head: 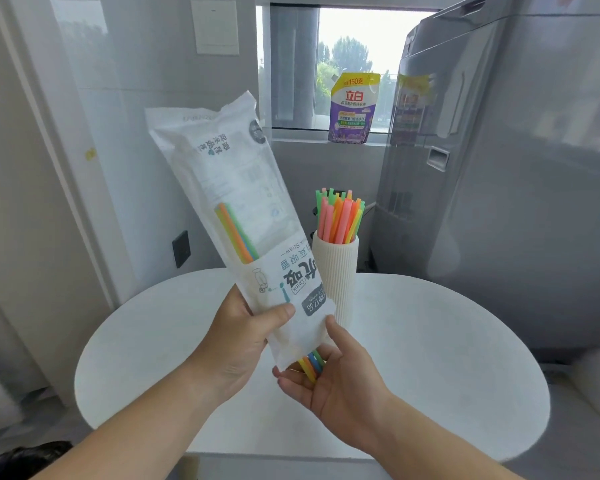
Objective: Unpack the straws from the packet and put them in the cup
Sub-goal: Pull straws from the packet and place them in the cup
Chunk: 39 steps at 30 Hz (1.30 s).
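Above the round white tabletop (430,341), the person holds the packet (229,202) on a slant, its open mouth pointing down towards them. The left hand (236,344) grips the lower part, thumb across the printed front and fingers behind. The right hand (329,379) cups the mouth, thumb against the packet's edge and fingers curled under the few straws (310,363) poking out: yellow, orange, blue, green. More colour shows through the clear panel higher up. The ribbed pale cup (338,271) stands on the tabletop just behind the packet, a bunch (340,216) already fanned out of its top. A pouch (354,109) sits on the sill beyond, beside a grey washer (499,168).

From where I stand these look feather-light, smooth and slippery, likely to slide out all at once if the packet tips further. They would probably kink under a hard squeeze, so a loose ring of fingers round the bundle, just below the mouth, seems the place to take them. The film looks limp and crinkly. The cup is tall and narrow and might topple if knocked.
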{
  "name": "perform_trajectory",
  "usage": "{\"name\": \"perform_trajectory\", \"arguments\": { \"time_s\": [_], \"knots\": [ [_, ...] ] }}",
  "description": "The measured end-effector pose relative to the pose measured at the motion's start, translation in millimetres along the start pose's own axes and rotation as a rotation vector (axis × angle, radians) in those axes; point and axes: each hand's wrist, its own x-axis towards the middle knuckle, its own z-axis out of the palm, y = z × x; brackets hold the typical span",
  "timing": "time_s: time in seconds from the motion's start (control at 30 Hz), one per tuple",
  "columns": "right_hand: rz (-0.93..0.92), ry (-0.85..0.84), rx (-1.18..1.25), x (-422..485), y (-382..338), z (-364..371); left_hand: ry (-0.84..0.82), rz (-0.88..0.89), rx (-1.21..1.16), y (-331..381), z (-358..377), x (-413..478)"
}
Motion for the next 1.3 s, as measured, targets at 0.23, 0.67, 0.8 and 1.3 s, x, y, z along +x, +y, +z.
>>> {"name": "perform_trajectory", "arguments": {
  "time_s": [0.23,0.67,0.8,1.3],
  "knots": [
    [0.037,0.074,0.082,1,-3,-7,0.059,0.006,-0.091,3,-7,4],
    [-0.241,0.123,0.128,-6,-38,-12,0.276,-0.093,-0.209,6,-13,2],
    [-0.322,0.13,0.184,-19,-53,-8,0.351,-0.161,-0.355,1,-12,5],
    [-0.593,0.371,-0.108,-5,-56,1,0.325,-0.281,-0.517,-11,15,-3]
  ]
}}
